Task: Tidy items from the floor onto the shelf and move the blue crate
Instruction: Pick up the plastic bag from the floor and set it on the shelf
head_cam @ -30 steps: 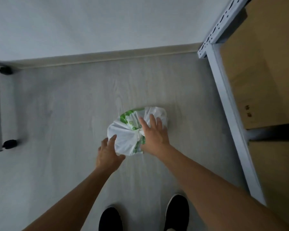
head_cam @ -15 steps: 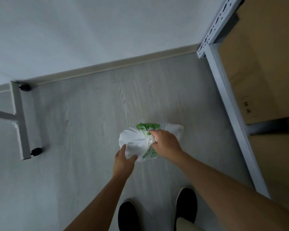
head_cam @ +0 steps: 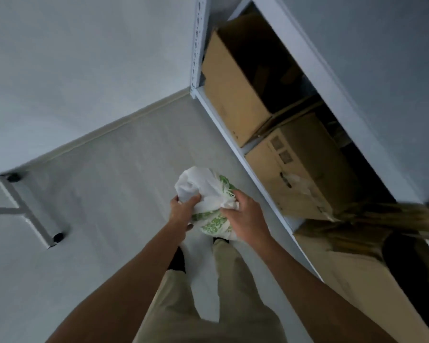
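Note:
A white plastic bag with green print (head_cam: 203, 194) is held up off the floor in front of me, over my legs. My left hand (head_cam: 181, 214) grips its left side from below. My right hand (head_cam: 245, 219) grips its bunched top on the right. The grey metal shelf (head_cam: 233, 134) stands to my right, its lower frame rail about level with the bag. No blue crate is in view.
Several cardboard boxes fill the shelf: an open one (head_cam: 235, 95) at the far end, a closed one (head_cam: 300, 169) beside it, another (head_cam: 357, 268) nearest me. A grey metal frame foot (head_cam: 35, 219) lies on the pale floor at left. A white wall runs behind.
Both hands closed on the bag and lifted it from the floor. The view swung right and up, bringing the shelf and its boxes into sight.

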Action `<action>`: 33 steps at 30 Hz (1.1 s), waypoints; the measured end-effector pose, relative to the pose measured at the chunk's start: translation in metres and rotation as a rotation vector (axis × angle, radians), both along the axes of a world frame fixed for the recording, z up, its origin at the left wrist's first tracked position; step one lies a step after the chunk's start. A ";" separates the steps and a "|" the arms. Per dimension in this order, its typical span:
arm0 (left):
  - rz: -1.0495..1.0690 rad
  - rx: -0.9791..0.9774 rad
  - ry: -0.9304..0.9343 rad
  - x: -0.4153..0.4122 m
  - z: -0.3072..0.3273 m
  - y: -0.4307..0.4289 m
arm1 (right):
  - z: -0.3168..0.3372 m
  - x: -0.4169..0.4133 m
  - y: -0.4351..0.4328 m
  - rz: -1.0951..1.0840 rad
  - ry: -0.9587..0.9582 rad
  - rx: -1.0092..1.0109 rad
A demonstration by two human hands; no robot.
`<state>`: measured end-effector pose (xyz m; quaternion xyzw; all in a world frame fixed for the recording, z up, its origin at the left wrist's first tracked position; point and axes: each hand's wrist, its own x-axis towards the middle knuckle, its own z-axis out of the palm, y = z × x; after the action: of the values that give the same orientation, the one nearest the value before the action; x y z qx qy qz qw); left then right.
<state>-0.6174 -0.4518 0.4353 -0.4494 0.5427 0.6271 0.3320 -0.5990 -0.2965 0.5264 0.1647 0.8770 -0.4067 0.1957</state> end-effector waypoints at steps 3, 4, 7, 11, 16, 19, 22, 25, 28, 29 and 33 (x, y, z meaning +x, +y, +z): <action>-0.160 0.034 0.068 0.006 0.060 0.026 | 0.066 0.036 0.031 -0.162 0.032 -0.023; -0.207 0.057 0.091 0.009 0.079 0.036 | 0.085 0.048 0.041 -0.219 0.043 -0.040; -0.313 0.172 0.152 0.026 0.129 0.067 | 0.138 0.086 0.069 -0.418 0.080 -0.085; -0.448 0.356 0.187 0.060 0.181 0.117 | 0.192 0.138 0.106 -0.691 0.186 -0.154; -0.560 0.436 0.132 0.105 0.223 0.197 | 0.244 0.198 0.162 -0.952 0.320 -0.284; -0.644 0.512 0.122 0.134 0.240 0.249 | 0.263 0.239 0.201 -1.056 0.374 -0.357; -0.718 0.592 0.130 0.162 0.246 0.306 | 0.275 0.279 0.244 -1.161 0.449 -0.458; -0.804 0.679 0.136 0.189 0.245 0.365 | 0.285 0.313 0.289 -1.234 0.500 -0.564; -0.848 0.661 0.115 0.209 0.248 0.420 | 0.289 0.333 0.337 -1.275 0.524 -0.634; -0.852 0.632 0.102 0.214 0.249 0.435 | 0.290 0.337 0.352 -1.280 0.528 -0.640; -0.898 0.583 0.066 0.226 0.256 0.478 | 0.296 0.336 0.407 -1.288 0.541 -0.631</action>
<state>-0.3910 0.0262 0.6911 -0.0423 0.4950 0.5619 0.6614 -0.2629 0.1103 0.8223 0.4742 0.4676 -0.6979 -0.2635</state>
